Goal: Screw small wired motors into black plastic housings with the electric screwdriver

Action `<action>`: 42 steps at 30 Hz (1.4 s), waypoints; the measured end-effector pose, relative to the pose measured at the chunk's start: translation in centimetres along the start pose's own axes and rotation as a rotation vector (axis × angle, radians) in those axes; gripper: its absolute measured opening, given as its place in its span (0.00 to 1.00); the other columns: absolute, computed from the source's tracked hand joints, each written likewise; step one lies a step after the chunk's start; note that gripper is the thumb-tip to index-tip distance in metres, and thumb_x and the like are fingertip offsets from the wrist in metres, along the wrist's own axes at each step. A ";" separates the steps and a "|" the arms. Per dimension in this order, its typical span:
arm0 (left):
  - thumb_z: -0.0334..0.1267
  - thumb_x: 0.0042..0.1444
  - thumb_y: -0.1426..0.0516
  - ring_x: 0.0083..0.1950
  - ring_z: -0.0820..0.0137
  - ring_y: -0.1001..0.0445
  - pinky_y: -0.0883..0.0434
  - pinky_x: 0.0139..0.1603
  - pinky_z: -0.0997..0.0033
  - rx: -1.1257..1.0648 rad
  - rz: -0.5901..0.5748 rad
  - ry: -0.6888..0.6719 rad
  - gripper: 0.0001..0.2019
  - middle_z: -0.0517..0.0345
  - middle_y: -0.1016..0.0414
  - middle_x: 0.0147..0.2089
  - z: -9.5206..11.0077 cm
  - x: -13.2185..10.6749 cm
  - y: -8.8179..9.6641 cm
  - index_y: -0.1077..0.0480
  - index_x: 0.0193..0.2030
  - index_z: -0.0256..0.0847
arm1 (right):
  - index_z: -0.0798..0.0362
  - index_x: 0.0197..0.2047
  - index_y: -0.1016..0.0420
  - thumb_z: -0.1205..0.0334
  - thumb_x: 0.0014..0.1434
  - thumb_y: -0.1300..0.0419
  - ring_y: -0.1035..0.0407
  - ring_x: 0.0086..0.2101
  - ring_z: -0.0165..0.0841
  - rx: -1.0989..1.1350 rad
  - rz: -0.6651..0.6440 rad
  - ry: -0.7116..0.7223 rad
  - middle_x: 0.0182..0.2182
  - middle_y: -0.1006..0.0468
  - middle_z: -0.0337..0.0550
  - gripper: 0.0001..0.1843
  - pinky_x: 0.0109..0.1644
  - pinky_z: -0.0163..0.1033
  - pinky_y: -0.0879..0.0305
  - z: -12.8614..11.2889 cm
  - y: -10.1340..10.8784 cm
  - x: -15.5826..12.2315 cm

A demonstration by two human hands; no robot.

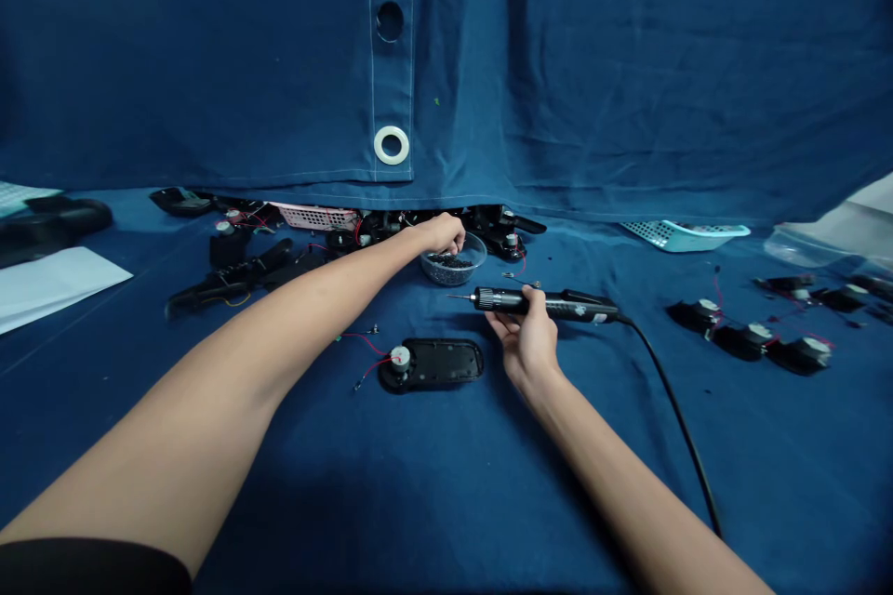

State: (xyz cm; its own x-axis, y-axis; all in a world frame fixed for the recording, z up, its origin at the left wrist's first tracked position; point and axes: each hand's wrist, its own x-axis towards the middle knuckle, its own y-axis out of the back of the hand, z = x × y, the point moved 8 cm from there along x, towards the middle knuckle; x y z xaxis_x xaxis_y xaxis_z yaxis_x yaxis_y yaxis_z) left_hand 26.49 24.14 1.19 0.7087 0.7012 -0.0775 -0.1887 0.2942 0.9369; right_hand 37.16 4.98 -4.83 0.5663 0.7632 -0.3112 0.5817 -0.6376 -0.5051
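My left hand [442, 231] reaches forward into a small clear bowl [469, 271] of tiny dark screws, fingers curled down as a pinch inside it. What they hold is hidden. My right hand [525, 335] grips a black electric screwdriver [558, 304] lying level, its bit pointing left, its cable [680, 428] trailing right and toward me. A black plastic housing [436, 363] with a small silver motor and red wires lies on the blue cloth just in front of both hands.
Several black housings with motors [750, 339] sit at the right. A heap of black parts and wires [244, 270] lies at the left, with a pink basket [313, 217] and a light-blue basket [680, 233] at the back. White paper [48, 284] lies at far left. A blue curtain hangs behind.
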 end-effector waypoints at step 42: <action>0.31 0.40 0.37 0.37 0.60 0.24 0.30 0.38 0.70 0.374 -0.167 0.142 0.09 0.44 0.22 0.35 1.8 -1.6 -1.2 0.23 0.31 0.32 | 0.55 0.32 0.32 0.57 0.52 0.37 0.27 0.27 0.30 -0.012 -0.099 0.024 0.24 0.26 0.37 0.10 0.37 0.41 0.23 -0.3 -0.7 -0.9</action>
State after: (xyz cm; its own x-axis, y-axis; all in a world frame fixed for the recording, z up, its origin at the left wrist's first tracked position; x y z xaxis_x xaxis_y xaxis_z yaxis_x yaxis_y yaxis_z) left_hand 26.81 21.55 0.84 0.6028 0.7544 -0.2600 0.1984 0.1740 0.9646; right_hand 36.38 4.71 -3.98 0.5192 0.8200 -0.2409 0.6424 -0.5604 -0.5228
